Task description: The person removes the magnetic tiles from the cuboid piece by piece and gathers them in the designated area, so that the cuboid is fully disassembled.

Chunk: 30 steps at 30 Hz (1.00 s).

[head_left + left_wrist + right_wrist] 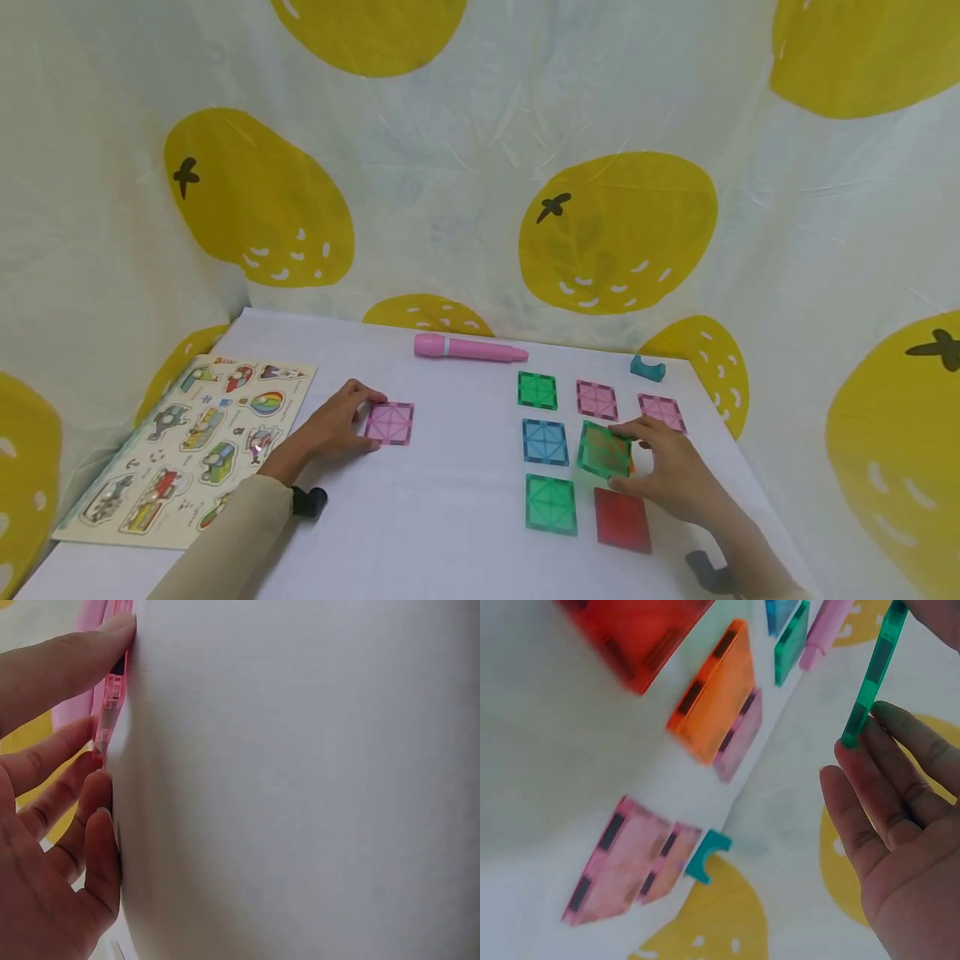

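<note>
My left hand point(337, 429) pinches a see-through pink square magnetic tile point(390, 423) by its edges, with the tile flat at the tabletop left of centre. In the left wrist view, the thumb lies on one end of the tile's edge and fingertips meet the other. My right hand point(667, 468) grips a green magnetic tile point(604, 451) between thumb and fingers, lifted and tilted above the tabletop. Under it an orange tile point(716, 697) is mostly hidden in the head view. Just in front lies a red tile point(623, 521).
Around the right hand lie more green, blue and pink tiles point(545, 442). A teal curved piece point(647, 368) sits at the back right. Along the back edge is a pink pen-shaped stick point(471, 348). A vehicle picture puzzle board point(176, 450) lies on the left. Patterned cloth point(450, 167) surrounds the table.
</note>
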### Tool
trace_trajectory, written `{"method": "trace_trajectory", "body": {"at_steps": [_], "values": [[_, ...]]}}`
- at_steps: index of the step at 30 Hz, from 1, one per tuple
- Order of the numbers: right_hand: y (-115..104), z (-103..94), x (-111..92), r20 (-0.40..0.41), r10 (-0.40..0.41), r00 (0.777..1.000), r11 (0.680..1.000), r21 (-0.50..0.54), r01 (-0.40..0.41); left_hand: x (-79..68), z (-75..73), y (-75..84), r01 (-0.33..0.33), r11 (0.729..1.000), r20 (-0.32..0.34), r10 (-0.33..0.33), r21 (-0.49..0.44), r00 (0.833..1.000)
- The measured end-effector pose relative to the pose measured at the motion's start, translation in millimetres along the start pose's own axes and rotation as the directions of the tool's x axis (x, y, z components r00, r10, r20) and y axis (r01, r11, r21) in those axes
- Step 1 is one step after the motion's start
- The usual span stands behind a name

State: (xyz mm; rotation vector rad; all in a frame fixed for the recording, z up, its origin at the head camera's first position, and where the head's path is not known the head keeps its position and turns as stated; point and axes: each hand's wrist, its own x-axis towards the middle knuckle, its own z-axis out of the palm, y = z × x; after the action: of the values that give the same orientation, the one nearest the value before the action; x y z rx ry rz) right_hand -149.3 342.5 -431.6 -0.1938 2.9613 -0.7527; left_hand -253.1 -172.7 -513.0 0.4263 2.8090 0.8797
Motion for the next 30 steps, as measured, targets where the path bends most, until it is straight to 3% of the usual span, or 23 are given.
{"method": "trace_trajectory", "body": {"at_steps": [11, 20, 25, 30], "values": [[42.2, -14.2, -22.8, 0.027, 0.106, 0.994, 0.994, -0.036, -0.105, -2.9, 1.6, 0.5, 0.018, 1.0, -0.03, -0.017, 0.006, 0.999], [72.1, -19.1, -33.3, 0.07, 0.211, 0.975, 0.976, -0.066, -0.206, -10.4, 6.4, 9.2, -0.038, 0.999, -0.022, 0.038, 0.032, 0.999], [83.6, -21.3, -39.0, 0.125, 0.286, 0.95, 0.958, -0.05, -0.282, -20.2, 17.7, 25.9, -0.064, 0.998, -0.001, 0.064, 0.021, 0.998], [96.5, -23.9, -47.8, 0.16, 0.321, 0.933, 0.947, -0.048, -0.318, -32.4, 34.2, 57.2, -0.187, 0.982, 0.055, 0.185, 0.04, 0.981]]}}
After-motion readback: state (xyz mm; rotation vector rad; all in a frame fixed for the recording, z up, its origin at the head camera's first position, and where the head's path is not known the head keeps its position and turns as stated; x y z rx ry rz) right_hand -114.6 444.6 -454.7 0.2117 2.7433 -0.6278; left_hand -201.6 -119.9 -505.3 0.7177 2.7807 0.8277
